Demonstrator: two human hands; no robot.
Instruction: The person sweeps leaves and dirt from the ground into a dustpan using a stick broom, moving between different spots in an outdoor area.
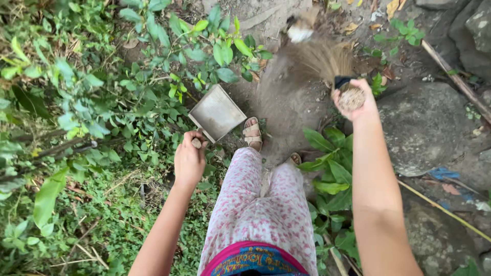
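Grey boulder at right of frame, bare dirt ground at centre. Broom upper centre, bristles blurred; right hand fisted round its handle end. Metal dustpan centre-left, pan flat, nothing visible inside; left hand clenched on its handle, below it.

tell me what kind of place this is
Most likely a garden or yard path outdoors. Leafy plants crowd the left, bare dirt runs ahead, and rocks lie at the right. The left hand holds a dustpan, the right hand a broom.
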